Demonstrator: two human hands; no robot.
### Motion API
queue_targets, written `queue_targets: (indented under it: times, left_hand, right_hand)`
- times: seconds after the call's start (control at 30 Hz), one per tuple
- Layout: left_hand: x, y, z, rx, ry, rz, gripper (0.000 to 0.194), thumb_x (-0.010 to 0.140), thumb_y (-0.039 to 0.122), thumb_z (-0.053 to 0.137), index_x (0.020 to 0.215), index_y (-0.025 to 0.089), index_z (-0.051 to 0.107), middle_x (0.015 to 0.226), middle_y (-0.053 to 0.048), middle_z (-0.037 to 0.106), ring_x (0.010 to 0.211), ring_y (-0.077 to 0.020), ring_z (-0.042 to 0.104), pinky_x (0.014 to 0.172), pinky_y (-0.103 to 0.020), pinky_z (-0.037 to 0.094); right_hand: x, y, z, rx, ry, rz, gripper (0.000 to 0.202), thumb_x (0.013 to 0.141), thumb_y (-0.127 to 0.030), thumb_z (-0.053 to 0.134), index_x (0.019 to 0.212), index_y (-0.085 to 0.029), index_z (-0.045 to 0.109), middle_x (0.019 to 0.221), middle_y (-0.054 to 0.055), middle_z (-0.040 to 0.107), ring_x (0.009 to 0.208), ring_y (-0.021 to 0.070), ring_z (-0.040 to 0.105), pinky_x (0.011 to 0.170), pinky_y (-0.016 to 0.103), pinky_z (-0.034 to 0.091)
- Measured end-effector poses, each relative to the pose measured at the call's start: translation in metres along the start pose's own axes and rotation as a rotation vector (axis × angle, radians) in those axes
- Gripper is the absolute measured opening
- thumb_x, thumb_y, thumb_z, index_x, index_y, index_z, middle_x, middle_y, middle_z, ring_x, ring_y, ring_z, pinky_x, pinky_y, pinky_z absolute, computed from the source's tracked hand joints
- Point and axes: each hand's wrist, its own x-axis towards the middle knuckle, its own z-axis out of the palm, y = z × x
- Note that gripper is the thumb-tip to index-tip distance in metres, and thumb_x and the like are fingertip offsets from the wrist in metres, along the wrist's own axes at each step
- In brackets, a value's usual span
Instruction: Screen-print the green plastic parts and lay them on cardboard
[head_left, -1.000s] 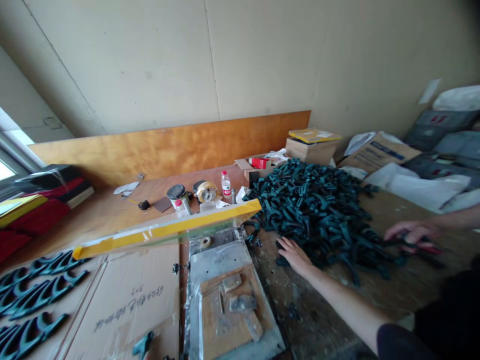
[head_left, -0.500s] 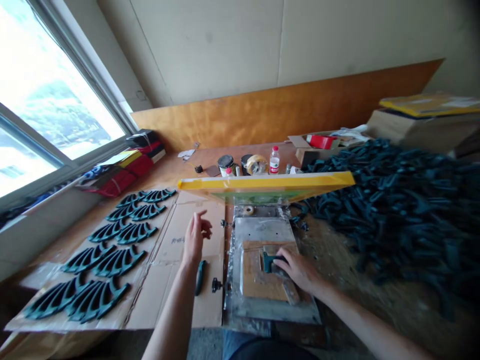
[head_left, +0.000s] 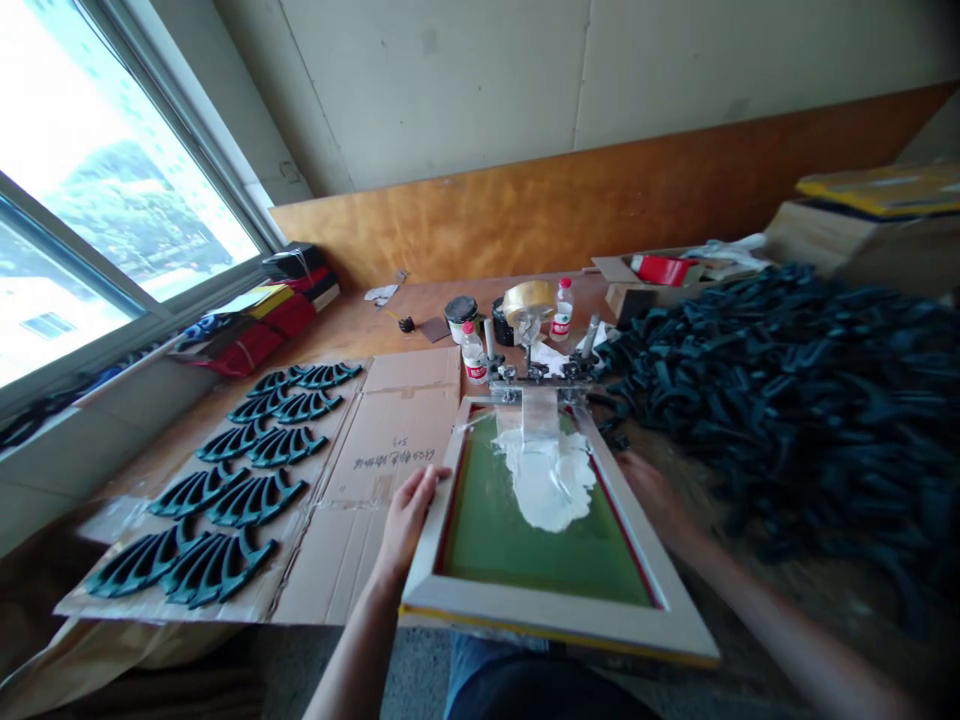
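Note:
A screen-printing frame lies lowered in front of me, its green mesh bearing a thick patch of white ink. A flat metal squeegee stands at the far end of the ink, below the metal hinge clamp. My left hand is closed on the frame's left edge. Beside the right edge, my right hand is smeared by motion and its fingers are not clear. The printing base and the dark green piece on it are hidden beneath the frame.
Dark green fan-shaped rows of parts lie on cardboard at the left. A large heap of similar parts fills the right. Behind the clamp stand bottles, a black-lidded can and a tape roll.
The screen frame has swung down from its raised position over the base. My left hand has come to its left edge; my right hand has left the green piece and moved to the right side.

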Motion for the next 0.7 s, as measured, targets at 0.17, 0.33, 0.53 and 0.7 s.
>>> queue_targets:
  times: [0.17,0.33,0.53,0.7]
  left_hand:
    - [0.005,-0.082,0.004,0.130,-0.028,-0.035,0.071,0.074,0.054,0.064,0.133,0.016,0.050,0.062,0.004,0.058,0.059,-0.0130,0.054,0.058,-0.023,0.041]
    - [0.018,-0.107,0.004,0.270,-0.031,-0.013,0.063,0.080,0.048,0.058,0.135,0.019,0.048,0.062,0.005,0.054,0.060,-0.0128,0.052,0.058,-0.022,0.039]
    - [0.019,-0.111,0.000,0.326,-0.028,-0.021,0.056,0.082,0.047,0.055,0.132,0.020,0.051,0.065,0.003,0.057,0.063,-0.0136,0.054,0.059,-0.022,0.040]
    - [0.019,-0.113,0.001,0.318,-0.023,-0.019,0.055,0.083,0.045,0.055,0.131,0.019,0.052,0.066,0.003,0.057,0.064,-0.0141,0.054,0.059,-0.023,0.040]
  right_hand:
    - [0.058,-0.031,-0.020,-0.058,0.086,-0.161,0.048,0.085,-0.025,0.058,0.132,-0.019,0.047,0.128,0.013,0.050,0.116,0.0269,0.050,0.097,0.039,0.043]
    - [0.071,-0.079,0.000,-0.182,-0.249,-0.195,0.020,0.080,-0.013,0.063,0.099,-0.016,0.058,0.096,0.008,0.063,0.091,0.0231,0.058,0.076,0.032,0.046]
    - [0.010,-0.075,-0.006,-0.133,-0.338,-0.507,0.019,0.084,-0.004,0.046,0.081,-0.017,0.059,0.082,0.005,0.062,0.080,0.0192,0.055,0.067,0.028,0.039]
    - [0.008,-0.071,-0.017,-0.030,-0.337,-0.585,0.014,0.079,-0.007,0.054,0.073,-0.019,0.058,0.076,0.002,0.061,0.078,0.0182,0.053,0.069,0.029,0.038]
